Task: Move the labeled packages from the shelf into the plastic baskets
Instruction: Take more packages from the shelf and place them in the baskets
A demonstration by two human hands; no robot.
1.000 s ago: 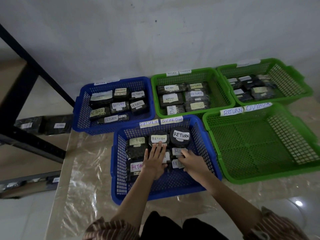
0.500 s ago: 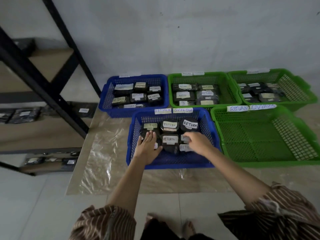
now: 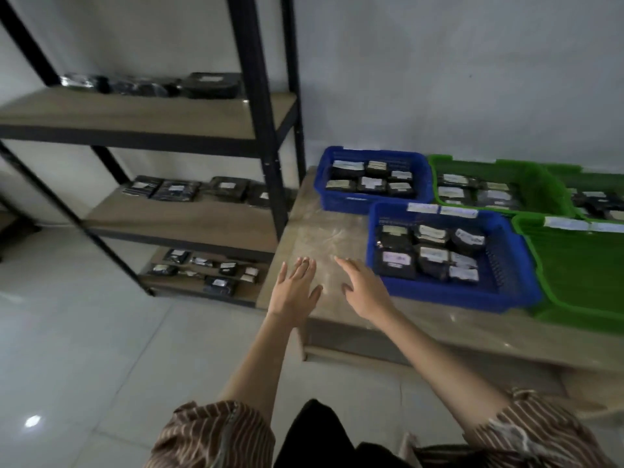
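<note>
Both hands, left hand (image 3: 293, 288) and right hand (image 3: 363, 289), are flat, fingers spread, holding nothing. Dark wrapped packages (image 3: 429, 253) with white labels fill the holey blue plastic basket (image 3: 506, 285).

brown sleeves (image 3: 216, 434) with thin pale stripes end above the elbows, leaving the forearms bare. dark trousers (image 3: 314, 434) show between them. a ring (image 3: 305, 261) sits on the left hand (image 3: 293, 292).

Shelf (image 3: 189, 228): left of both empty hands, packages (image 3: 175, 190) on three levels.
Nearest basket (image 3: 452, 292): just right of the right hand (image 3: 366, 292) — packages inside.
Other baskets (image 3: 371, 197): behind it — and to its right.
</note>
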